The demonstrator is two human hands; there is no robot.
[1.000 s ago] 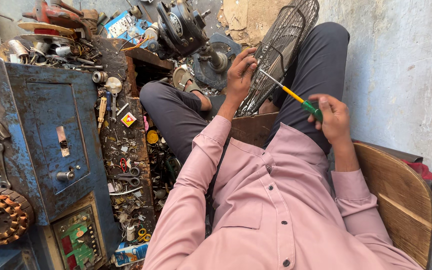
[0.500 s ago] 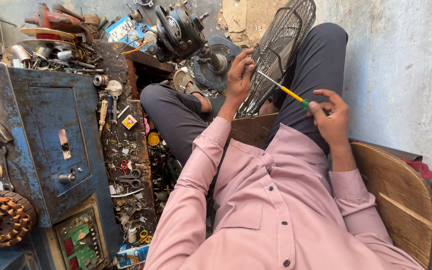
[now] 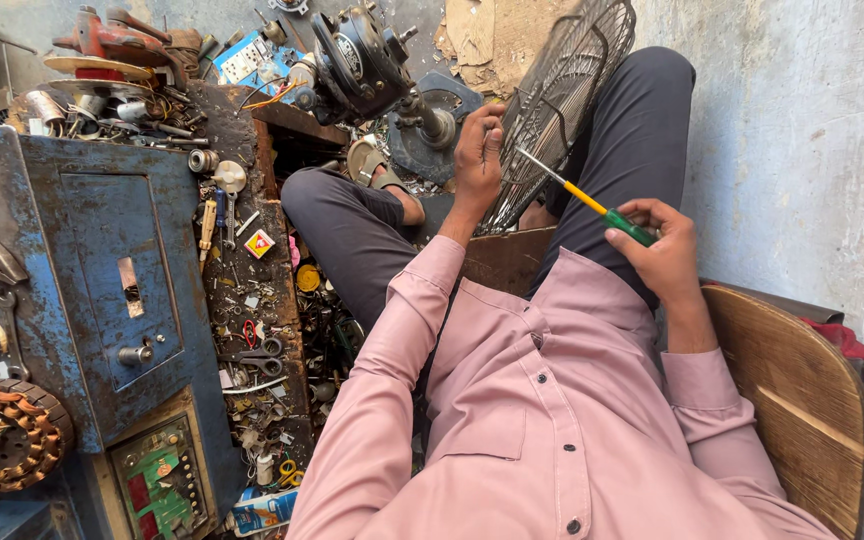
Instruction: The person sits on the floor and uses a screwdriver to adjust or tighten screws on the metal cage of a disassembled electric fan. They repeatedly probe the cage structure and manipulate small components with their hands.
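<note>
Both hands are up at the fan guard between my knees. My left hand (image 3: 480,150) is clamped on the rim of the round black wire-mesh fan guard (image 3: 557,110), fingers curled over the edge so their tips are hidden behind the mesh. My right hand (image 3: 664,255) is closed around the green handle of a long screwdriver with a yellow collar and thin steel shaft (image 3: 584,197); the handle end is buried in my fist, and the tip meets the mesh just beside my left hand, though I cannot tell what it touches there.

The top of the guard is cut off by the picture's edge. One black fan motor on its round base (image 3: 372,70) stands just beyond my left knee, partly behind the guard.

To my left, a narrow dark wooden tray (image 3: 252,330) holds a jumble of small parts: one pair of scissors, screws, washers, a little yellow-and-red packet, most of it too small to make out. Beside it stands one dented blue metal cabinet (image 3: 102,280) with loose scrap on top. One copper-wound motor stator (image 3: 2,440) lies at the lower left, half cut off. I sit on one curved wooden seat (image 3: 792,380) against the grey wall.
</note>
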